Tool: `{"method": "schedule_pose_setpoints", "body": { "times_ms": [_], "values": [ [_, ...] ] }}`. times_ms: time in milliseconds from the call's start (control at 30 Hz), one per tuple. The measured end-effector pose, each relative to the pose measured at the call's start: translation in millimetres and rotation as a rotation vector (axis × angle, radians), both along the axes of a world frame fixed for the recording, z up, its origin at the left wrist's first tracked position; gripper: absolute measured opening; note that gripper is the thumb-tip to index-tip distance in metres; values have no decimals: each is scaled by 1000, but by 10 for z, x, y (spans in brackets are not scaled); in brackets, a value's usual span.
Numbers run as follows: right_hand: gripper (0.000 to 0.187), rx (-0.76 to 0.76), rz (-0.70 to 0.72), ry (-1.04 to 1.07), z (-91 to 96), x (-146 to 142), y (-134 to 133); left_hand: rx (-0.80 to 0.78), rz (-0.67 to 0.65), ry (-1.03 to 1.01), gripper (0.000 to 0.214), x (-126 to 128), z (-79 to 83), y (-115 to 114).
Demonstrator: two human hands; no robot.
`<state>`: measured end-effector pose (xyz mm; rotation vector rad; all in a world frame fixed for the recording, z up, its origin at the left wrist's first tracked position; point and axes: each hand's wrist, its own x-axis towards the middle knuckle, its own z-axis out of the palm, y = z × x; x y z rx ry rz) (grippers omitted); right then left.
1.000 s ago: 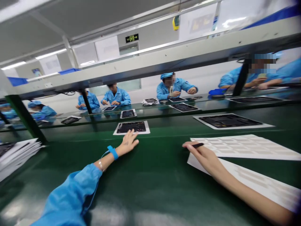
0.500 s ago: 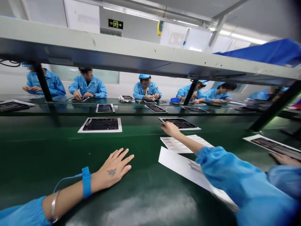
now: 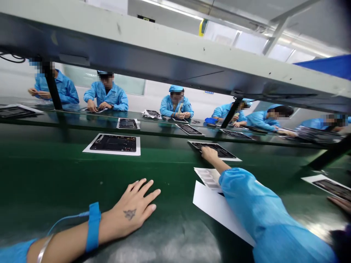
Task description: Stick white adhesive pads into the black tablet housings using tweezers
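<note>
My left hand (image 3: 137,208) lies flat on the green tabletop with its fingers spread and nothing in it. A blue wrist strap with a cord circles that wrist. My right hand (image 3: 210,154) reaches forward over the near left edge of a black tablet-like device (image 3: 223,149) with its inner parts exposed, which lies on a white sheet. Its fingers are closed and bent down; what they hold, if anything, is hidden. Below my right forearm are a sheet with grey blocks (image 3: 207,178) and a plain white sheet (image 3: 216,208), partly covered by my sleeve.
Another opened device (image 3: 113,143) on paper lies ahead of my left hand. At the right, a co-worker's hand (image 3: 340,203) is beside a device (image 3: 333,188). A shelf (image 3: 175,58) spans overhead on dark posts. Several people in blue work across the bench.
My right hand has moved from the device's left corner onto its near edge; a thin dark item seen at its fingertips is now hidden. My left hand stays flat. The view has tilted.
</note>
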<state>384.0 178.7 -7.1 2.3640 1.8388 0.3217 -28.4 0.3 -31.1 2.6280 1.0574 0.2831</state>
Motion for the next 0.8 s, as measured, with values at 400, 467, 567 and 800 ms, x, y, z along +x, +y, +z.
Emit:
{"method": "schedule_pose_setpoints", "body": {
  "times_ms": [400, 467, 567, 800],
  "values": [
    [18, 21, 692, 134, 199, -1434, -1680, 659, -53, 117, 48, 99, 170, 200],
    [20, 58, 900, 239, 219, -1545, -2116, 727, -106, 232, 32, 98, 289, 21],
    [18, 93, 992, 565, 334, -1526, -2624, 730, -256, 301, 25, 46, 512, -503],
    [45, 471, 348, 1076, 619, -756, -3269, 297, -474, 354, 26, -215, 523, -1600]
  ]
}}
